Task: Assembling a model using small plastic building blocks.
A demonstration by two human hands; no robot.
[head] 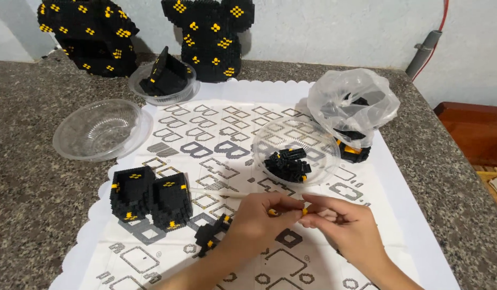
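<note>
Yellow brick (305, 211) pinched above patterned sheet (216, 156) on granite counter (28, 188).

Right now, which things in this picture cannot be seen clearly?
Head view only:
- Small yellow piece: pinched between the fingers of both hands, shape too small to tell.
- Plastic bag: crumpled film blurs the dark pieces inside.
- Small black block part: partly hidden behind the left hand.
- Right hand: forearm cut off by the bottom edge.

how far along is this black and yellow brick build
Done: two tall panels against the wall and two block sections on the instruction sheet. In hand: left hand and right hand pinch tiny yellow bricks together. Left: loose black bricks in the clear bowl, more in the plastic bag.
</note>
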